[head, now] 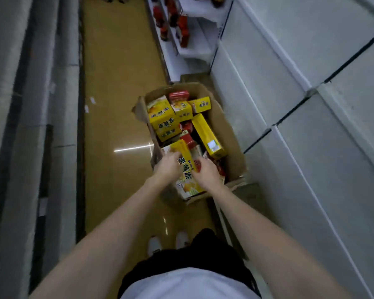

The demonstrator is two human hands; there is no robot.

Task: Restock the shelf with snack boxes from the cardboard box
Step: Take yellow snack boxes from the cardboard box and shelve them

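Grey shelving (41,104) runs down the left of the aisle. On the brown floor (117,83) stands the open cardboard box (229,134), full of yellow and red snack boxes. At its near end the left hand (167,167) and right hand (206,172) grip one yellow snack box (187,169) from either side — fingers curled round its edges. White shelves (311,83) rise on the right.
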